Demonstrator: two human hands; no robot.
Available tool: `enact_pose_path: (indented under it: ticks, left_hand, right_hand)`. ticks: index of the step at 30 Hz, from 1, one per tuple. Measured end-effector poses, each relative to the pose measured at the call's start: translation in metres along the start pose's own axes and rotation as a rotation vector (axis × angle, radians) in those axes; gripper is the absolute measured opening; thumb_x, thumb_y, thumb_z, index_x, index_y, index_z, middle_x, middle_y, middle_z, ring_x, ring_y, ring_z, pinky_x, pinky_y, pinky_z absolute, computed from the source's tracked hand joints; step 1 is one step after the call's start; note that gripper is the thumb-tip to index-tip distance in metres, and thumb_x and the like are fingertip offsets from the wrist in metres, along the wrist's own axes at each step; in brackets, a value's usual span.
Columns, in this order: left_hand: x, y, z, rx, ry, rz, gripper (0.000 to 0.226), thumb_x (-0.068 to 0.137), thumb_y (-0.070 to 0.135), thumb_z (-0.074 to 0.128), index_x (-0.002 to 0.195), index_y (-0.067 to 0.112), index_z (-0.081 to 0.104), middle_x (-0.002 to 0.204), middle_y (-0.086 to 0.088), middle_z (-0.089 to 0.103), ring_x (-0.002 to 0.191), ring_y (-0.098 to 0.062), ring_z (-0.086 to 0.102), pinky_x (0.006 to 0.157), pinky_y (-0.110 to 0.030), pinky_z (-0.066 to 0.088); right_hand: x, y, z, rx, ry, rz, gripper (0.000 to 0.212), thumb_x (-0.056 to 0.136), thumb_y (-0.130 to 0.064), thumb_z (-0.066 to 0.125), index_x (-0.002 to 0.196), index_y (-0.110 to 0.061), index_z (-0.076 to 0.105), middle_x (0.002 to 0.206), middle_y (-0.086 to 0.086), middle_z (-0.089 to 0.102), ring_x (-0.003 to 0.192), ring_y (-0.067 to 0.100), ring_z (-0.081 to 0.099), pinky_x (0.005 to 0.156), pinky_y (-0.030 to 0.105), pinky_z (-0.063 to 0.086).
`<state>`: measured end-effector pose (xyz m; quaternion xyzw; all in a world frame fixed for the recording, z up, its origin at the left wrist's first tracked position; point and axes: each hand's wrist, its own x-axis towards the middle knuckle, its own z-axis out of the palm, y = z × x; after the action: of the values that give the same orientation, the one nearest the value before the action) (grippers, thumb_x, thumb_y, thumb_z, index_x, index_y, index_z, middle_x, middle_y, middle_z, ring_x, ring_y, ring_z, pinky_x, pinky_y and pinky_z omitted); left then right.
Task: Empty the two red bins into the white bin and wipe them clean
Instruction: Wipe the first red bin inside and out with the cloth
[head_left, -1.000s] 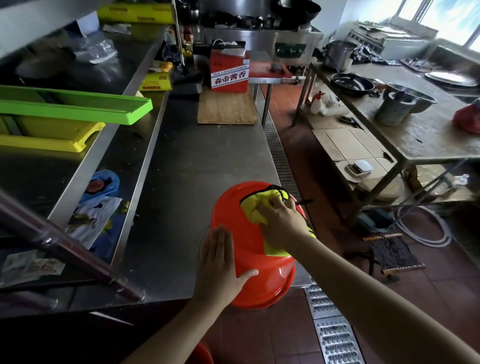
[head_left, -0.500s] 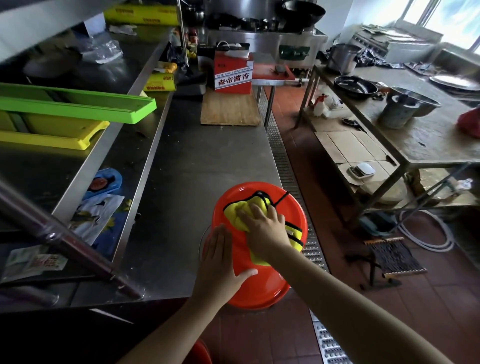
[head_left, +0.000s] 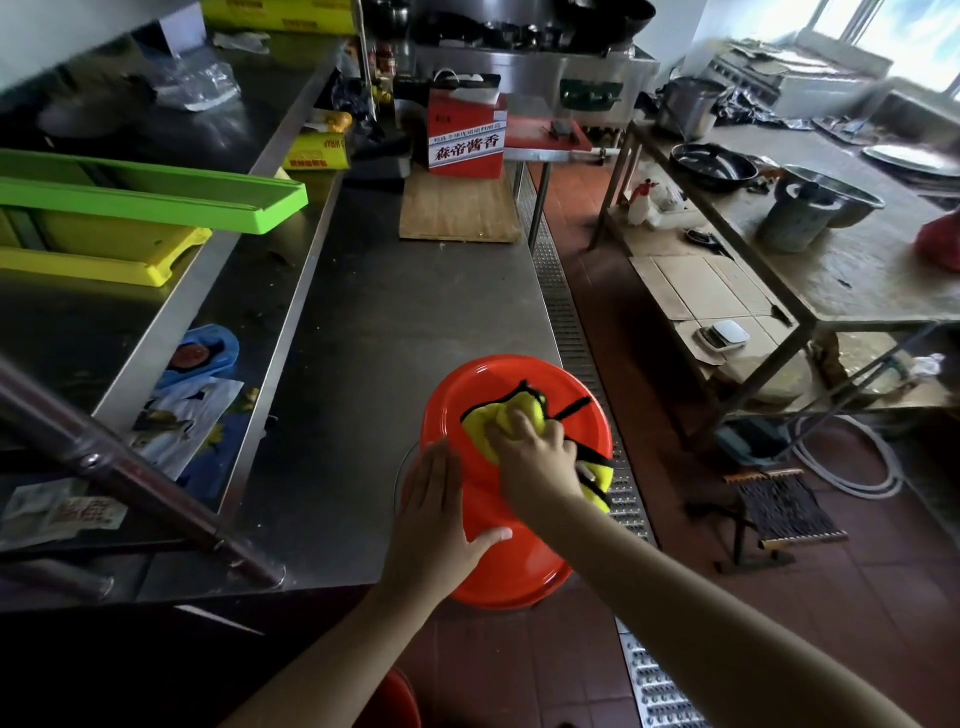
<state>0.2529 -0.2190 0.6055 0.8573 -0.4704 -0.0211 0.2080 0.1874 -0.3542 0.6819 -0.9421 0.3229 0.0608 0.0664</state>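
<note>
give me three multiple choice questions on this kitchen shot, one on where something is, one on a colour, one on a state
1. Where does the red bin sit?
A. on the floor grate
B. upside down at the near corner of the steel counter
C. on the upper shelf

2. What colour is the cloth on the bin?
A. yellow with black trim
B. plain white
C. blue

3. What is the left hand doing?
A. gripping the cloth
B. hanging idle off the counter
C. lying flat on the bin's side

Answers:
1 B, the bin's base faces up and it overhangs the counter edge.
2 A, yellow fabric with black edging shows around the right hand.
3 C, its fingers lie straight on the red plastic while the right hand presses the cloth.
</note>
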Motion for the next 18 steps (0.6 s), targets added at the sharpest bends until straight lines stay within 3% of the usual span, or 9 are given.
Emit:
enact_pose_path:
  ticks: [3, 5, 10, 15, 18]
  left_hand:
    - [-0.002, -0.001, 0.000, 0.000, 0.032, 0.020, 0.115, 0.075, 0.085, 0.039, 0.152, 0.000, 0.025, 0.158, -0.017, 0.025, 0.147, -0.026, 0.022, 0.117, -0.043, 0.029]
    - [-0.004, -0.002, 0.000, 0.019, 0.023, 0.010, 0.117, 0.074, 0.085, 0.044, 0.153, 0.002, 0.022, 0.160, -0.015, 0.022, 0.148, -0.026, 0.021, 0.118, -0.043, 0.028]
    - [0.000, -0.001, -0.004, 0.091, -0.011, -0.001, 0.121, 0.075, 0.090, 0.037, 0.156, 0.008, 0.002, 0.164, -0.011, 0.000, 0.151, -0.025, 0.004, 0.121, -0.044, 0.019]
    - [-0.002, -0.002, 0.001, 0.082, 0.007, -0.005, 0.120, 0.075, 0.090, 0.035, 0.156, 0.006, 0.007, 0.163, -0.013, 0.007, 0.150, -0.027, 0.012, 0.119, -0.045, 0.022]
    - [0.001, -0.004, 0.005, 0.052, 0.045, 0.033, 0.117, 0.077, 0.085, 0.043, 0.152, -0.002, 0.023, 0.160, -0.019, 0.020, 0.148, -0.030, 0.021, 0.117, -0.047, 0.029]
  right_hand:
    - [-0.010, -0.010, 0.006, -0.011, 0.027, -0.156, 0.059, 0.096, -0.016, 0.050, 0.149, -0.039, 0.035, 0.158, 0.001, 0.021, 0.125, 0.043, 0.031, 0.103, 0.056, 0.035]
    - [-0.012, 0.004, 0.003, -0.088, 0.039, -0.193, 0.057, 0.098, -0.018, 0.046, 0.149, -0.041, 0.036, 0.158, 0.000, 0.022, 0.126, 0.042, 0.033, 0.103, 0.055, 0.036]
    - [-0.003, 0.069, -0.024, -0.222, 0.044, 0.103, 0.057, 0.088, -0.014, 0.057, 0.139, -0.038, 0.045, 0.153, 0.002, 0.027, 0.116, 0.040, 0.042, 0.099, 0.048, 0.040]
    - [-0.018, 0.054, -0.010, -0.137, 0.011, 0.073, 0.066, 0.084, -0.009, 0.056, 0.142, -0.037, 0.040, 0.156, 0.006, 0.018, 0.120, 0.042, 0.037, 0.102, 0.052, 0.040]
    - [-0.033, 0.025, 0.006, -0.017, 0.009, -0.062, 0.060, 0.091, -0.013, 0.048, 0.144, -0.040, 0.039, 0.159, 0.004, 0.016, 0.122, 0.042, 0.032, 0.103, 0.054, 0.038]
